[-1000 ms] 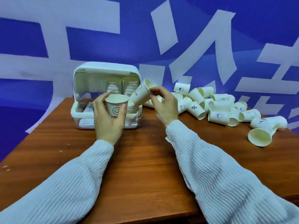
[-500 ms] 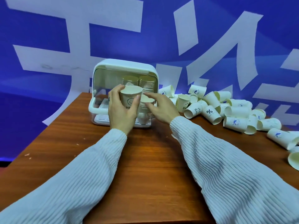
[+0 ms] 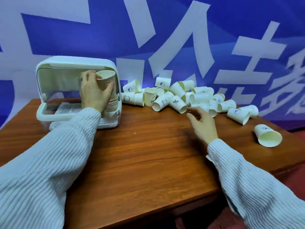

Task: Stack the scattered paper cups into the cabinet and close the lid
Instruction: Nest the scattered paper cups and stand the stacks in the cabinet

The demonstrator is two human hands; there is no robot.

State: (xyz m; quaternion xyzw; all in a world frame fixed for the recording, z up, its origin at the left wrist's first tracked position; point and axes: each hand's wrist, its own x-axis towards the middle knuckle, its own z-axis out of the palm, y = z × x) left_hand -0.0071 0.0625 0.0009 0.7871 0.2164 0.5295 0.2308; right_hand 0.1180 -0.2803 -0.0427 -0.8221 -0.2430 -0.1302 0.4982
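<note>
Left hand [image 3: 94, 94] is wrapped around a stack of cups [image 3: 108, 90], fingers curled on the far side, thumb pressed on the near right side. Firm grip. Top cup sits upright, mouth up, with a small face print showing between thumb and fingers. Several nested rims show below the hand at the stack's lower end.

The stack sits inside the white cabinet [image 3: 49, 111], at its right end, top rim close under the roof. Lid is up, front fully open. The slatted tray [image 3: 69, 108] on the cabinet floor is bare to the left of the hand. Can't tell whether the stack bottom rests on the tray; wrist and sleeve [image 3: 54, 159] hide it.

Right hand [image 3: 202, 124] holds nothing. Fingers spread and slightly bent, palm down, just over the table [image 3: 140, 162]. Fingertips [image 3: 189, 110] are just short of the nearest cup in the pile, the one with a percent mark [image 3: 178, 104] lying on its side. No contact that I can see.

The loose cup pile [image 3: 189, 96] runs along the table's back edge, right of the cabinet, mostly tipped over, a few standing. One stray cup [image 3: 267, 135] lies on its side apart from the rest near the right edge, mouth toward us.
</note>
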